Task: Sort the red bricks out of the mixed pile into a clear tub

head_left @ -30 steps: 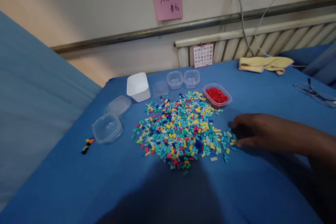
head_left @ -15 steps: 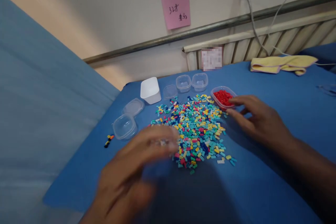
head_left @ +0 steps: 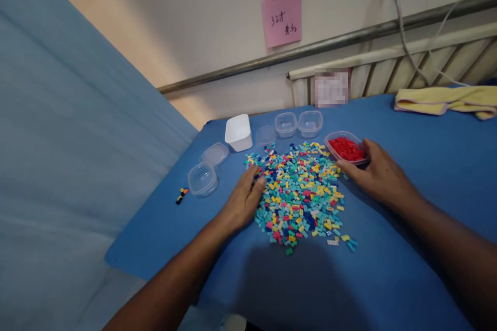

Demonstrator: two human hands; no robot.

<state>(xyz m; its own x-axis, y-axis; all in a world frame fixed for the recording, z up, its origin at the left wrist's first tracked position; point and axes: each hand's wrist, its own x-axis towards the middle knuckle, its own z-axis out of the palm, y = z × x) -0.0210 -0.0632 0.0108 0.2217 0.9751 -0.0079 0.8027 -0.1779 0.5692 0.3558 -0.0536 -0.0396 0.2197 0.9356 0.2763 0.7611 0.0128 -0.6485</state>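
Note:
My left hand rests at the left edge of a wide pile of small plastic building bricks in turquoise, yellow, pink, navy and white. Its thumb and fingers are a little apart, and I see nothing between them. At the pile's upper right stands a clear plastic container filled with red bricks. My right hand cups its near right corner, thumb along the front and fingers at the right rim. The container sits on the table.
Behind the pile are two clear boxes, a flat lid and a white tub. Left of it lie another lid, a clear box and some black and orange pieces. A yellow cloth lies back right.
My left hand has swung from the near foreground, blurred, to the pile's left edge. My right fingers have shifted from over the container's rim to its right side. The camera view has turned left.

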